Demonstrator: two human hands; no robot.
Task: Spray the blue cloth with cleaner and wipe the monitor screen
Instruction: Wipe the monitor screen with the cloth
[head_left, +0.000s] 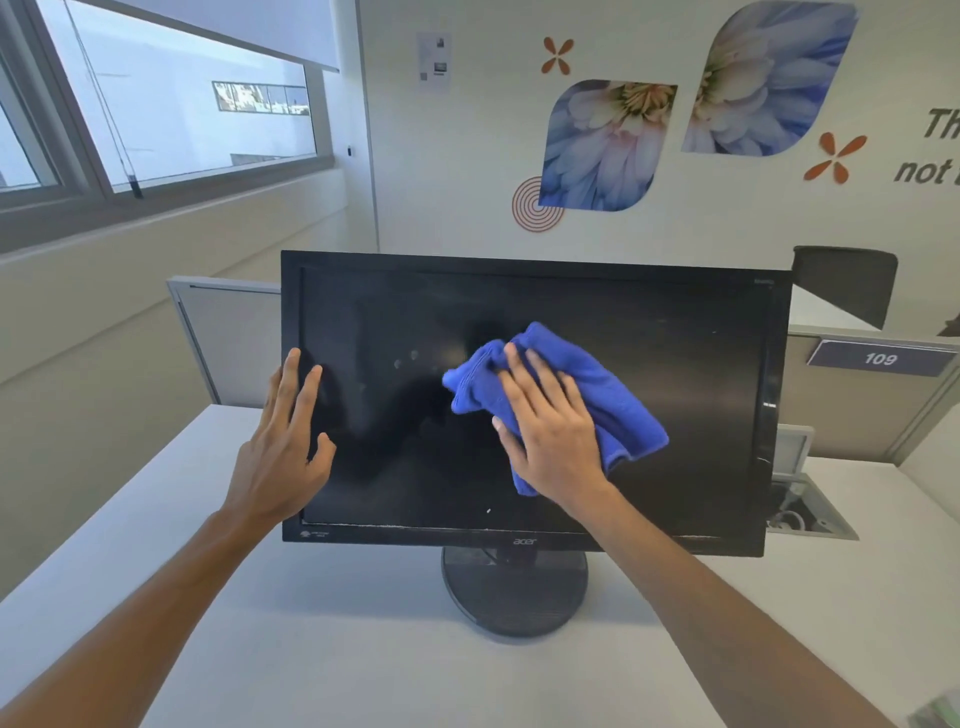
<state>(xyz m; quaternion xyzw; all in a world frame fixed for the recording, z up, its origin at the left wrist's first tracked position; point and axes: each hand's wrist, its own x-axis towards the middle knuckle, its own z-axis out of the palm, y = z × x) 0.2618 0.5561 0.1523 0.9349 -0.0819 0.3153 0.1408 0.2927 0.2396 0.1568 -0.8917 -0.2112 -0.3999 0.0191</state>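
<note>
1. The right hand (553, 431) presses the blue cloth (587, 395) flat against the middle of the monitor screen (675, 364), fingers straight.
2. The left hand (283, 447), fingers released and spread, rests at the screen's left edge.
3. The monitor stands mid-table (311, 649).
</note>
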